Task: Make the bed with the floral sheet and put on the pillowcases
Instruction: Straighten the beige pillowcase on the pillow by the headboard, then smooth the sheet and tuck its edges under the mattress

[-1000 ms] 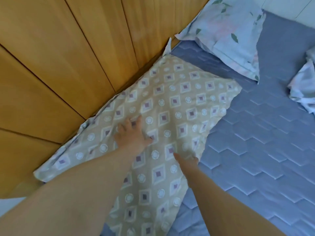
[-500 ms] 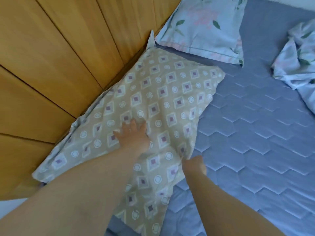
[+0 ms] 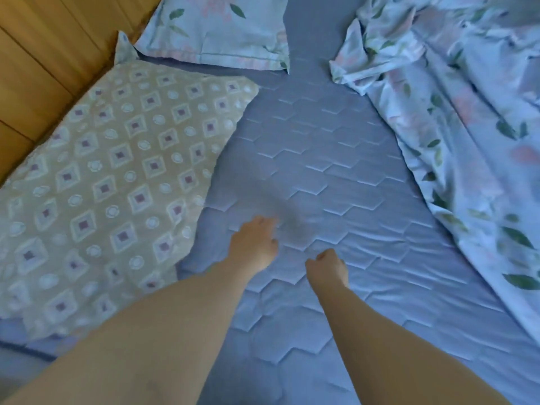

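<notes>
1. The left hand (image 3: 252,244) is no longer pressed on the beige patterned pillow (image 3: 117,176), as it was half a second ago. It is held over the bare quilted mattress (image 3: 336,171), fingers relaxed and nothing gripped.
2. The right hand (image 3: 328,266), just beside the left, is loosely curled and empty. It too is now withdrawn from the pillow's edge.
3. The beige patterned pillow is left lying along the wooden headboard (image 3: 35,54), to the left of both hands.
4. A floral-cased pillow (image 3: 222,27) is seen beyond it at the head of the bed.
5. The floral sheet (image 3: 453,112) is brought further into view on the right. It is bunched up, well apart from the hands, and not yet spread.
6. The pillow placement is judged finished, and the sheet is probably to be taken up next.
</notes>
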Tool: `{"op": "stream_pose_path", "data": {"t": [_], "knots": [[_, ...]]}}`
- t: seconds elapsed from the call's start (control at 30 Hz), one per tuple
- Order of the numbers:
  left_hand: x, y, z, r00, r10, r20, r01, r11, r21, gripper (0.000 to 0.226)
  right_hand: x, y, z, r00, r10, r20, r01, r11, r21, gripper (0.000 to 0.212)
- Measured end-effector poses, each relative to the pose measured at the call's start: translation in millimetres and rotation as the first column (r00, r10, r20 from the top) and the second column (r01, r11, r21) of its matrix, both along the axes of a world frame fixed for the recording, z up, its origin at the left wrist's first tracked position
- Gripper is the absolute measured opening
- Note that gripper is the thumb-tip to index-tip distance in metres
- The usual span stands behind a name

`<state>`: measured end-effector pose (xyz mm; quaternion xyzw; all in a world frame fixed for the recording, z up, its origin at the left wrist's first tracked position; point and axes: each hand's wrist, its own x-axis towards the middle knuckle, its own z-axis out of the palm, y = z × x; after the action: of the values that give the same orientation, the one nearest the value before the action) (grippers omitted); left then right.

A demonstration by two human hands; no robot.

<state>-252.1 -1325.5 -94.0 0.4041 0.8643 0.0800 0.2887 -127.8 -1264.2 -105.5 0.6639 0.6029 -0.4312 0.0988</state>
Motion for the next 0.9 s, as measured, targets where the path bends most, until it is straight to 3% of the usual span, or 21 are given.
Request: {"op": "stream_pose_path", "data": {"t": [0.17, 0.33, 0.5, 0.57, 0.63, 0.73, 0.8, 0.9], "knots": [[122.6, 76.3, -27.1, 0.993, -0.079, 0.091, 0.074, 0.996, 0.054, 0.043, 138.3, 76.4, -8.9, 0.997, -0.067, 0.048, 0.065, 0.997, 0.044, 0.027], [197.7, 142.8, -55.1, 0.976, -0.142, 0.165, 0.142, 0.990, 0.010, 0.053, 218.9, 137.2, -17.4, 0.985, -0.009, 0.174, -0.024, 0.982, 0.186, 0.037], [244.3, 188.2, -86.5, 0.942, -0.193, 0.276, 0.244, 0.957, -0.160, 0.063, 261.5, 190.9, -35.7, 0.973, -0.008, 0.232, -0.076, 0.932, 0.353, 0.057], [249.9, 195.7, -93.8, 0.940, -0.228, 0.254, 0.292, 0.923, -0.252, 0.061, 269.1, 206.8, -44.6, 0.975, 0.038, 0.217, -0.105, 0.945, 0.310, 0.063], [249.4, 197.2, -94.3, 0.945, -0.222, 0.240, 0.288, 0.913, -0.289, 0.058, 269.5, 216.4, -49.0, 0.974, 0.100, 0.204, -0.136, 0.977, 0.167, 0.065], [247.9, 199.7, -86.6, 0.962, -0.097, 0.255, 0.154, 0.964, -0.215, 0.045, 266.4, 221.3, -53.2, 0.996, 0.061, 0.067, -0.063, 0.998, 0.027, 0.055], [246.5, 204.2, -76.2, 0.984, -0.050, 0.172, 0.073, 0.989, -0.128, 0.043, 263.5, 216.2, -50.5, 0.984, -0.057, -0.169, 0.053, 0.998, -0.028, 0.052], [249.5, 210.2, -51.2, 0.972, -0.222, -0.080, 0.221, 0.975, -0.013, 0.073, 265.4, 199.4, -26.4, 0.919, -0.169, -0.355, 0.111, 0.978, -0.178, 0.044]]}}
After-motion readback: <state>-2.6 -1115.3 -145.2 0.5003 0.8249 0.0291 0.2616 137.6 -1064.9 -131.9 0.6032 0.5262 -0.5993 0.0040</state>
